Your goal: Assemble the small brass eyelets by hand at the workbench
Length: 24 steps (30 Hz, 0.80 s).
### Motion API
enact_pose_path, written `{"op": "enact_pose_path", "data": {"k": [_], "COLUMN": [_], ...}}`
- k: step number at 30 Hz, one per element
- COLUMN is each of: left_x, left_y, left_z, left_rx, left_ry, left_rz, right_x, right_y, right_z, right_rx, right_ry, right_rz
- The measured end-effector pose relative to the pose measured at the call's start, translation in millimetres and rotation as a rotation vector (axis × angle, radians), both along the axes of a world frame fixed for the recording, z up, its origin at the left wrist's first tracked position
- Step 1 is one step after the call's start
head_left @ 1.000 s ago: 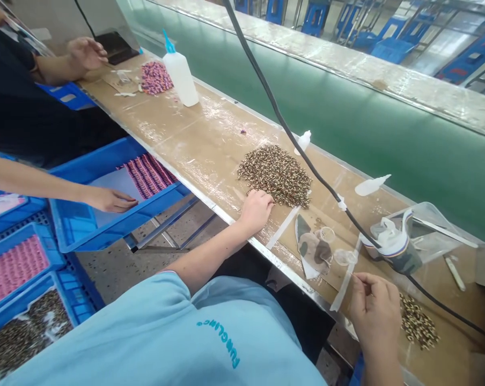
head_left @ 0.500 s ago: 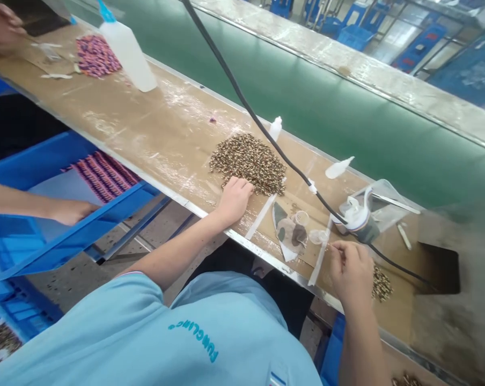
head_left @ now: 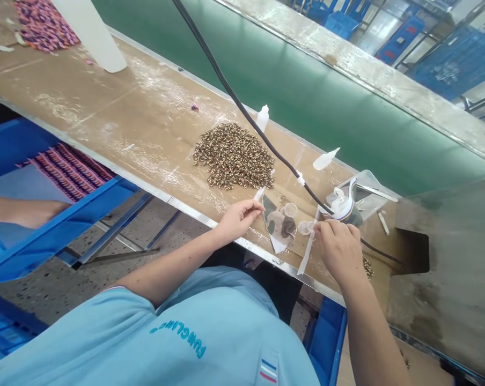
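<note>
My left hand (head_left: 238,219) is raised just in front of a pile of small gold-and-dark curled pieces (head_left: 234,155), thumb and forefinger pinched together. Whatever is at its fingertips is too small to name. A camouflage-patterned cloth scrap (head_left: 278,228) lies between my hands, with a small clear round dish (head_left: 289,210) on it. My right hand (head_left: 339,249) is closed in a pinch beside a second clear plastic dish (head_left: 305,228); what its fingers hold, if anything, cannot be made out. Behind my right wrist is a smaller heap of the same pieces (head_left: 367,267).
A black cable (head_left: 242,110) crosses over the table. Small white bottles (head_left: 262,118) (head_left: 326,159) and a zip bag (head_left: 349,206) lie along the back. A large white bottle (head_left: 100,45) and pink-purple pieces (head_left: 45,24) are left. Another person's arm (head_left: 25,210) reaches into a blue crate (head_left: 85,206).
My left hand has left the edge of the pile and come right, toward the cloth scrap. My right hand has moved closer to the clear dish. The view has shifted slightly.
</note>
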State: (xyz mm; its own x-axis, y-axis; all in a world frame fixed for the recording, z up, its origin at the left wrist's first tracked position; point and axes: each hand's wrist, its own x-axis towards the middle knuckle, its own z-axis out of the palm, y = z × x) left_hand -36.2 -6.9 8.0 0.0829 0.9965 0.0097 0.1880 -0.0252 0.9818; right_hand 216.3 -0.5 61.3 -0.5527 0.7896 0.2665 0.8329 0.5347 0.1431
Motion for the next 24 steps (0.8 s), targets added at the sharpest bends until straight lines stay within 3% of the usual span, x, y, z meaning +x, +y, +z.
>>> {"op": "enact_pose_path", "data": {"k": [8, 18, 24], "left_x": [17.0, 22.4, 28.8], "left_y": [-5.8, -10.3, -13.6], "left_z": [-7.6, -2.0, 0.5], "left_rx": [-0.194, -0.320, -0.385], "left_ry": [-0.354, -0.440, -0.550], "left_rz": [-0.046, -0.088, -0.146], "right_x": [-3.4, -3.8, -3.1], "right_y": [-0.1, -0.4, -1.3], "right_z": [3.8, 4.3, 2.9], "right_rx": [0.033, 0.111, 0.102], "right_ry": [-0.123, -0.185, -0.109], "right_rz": [0.038, 0.053, 0.042]}}
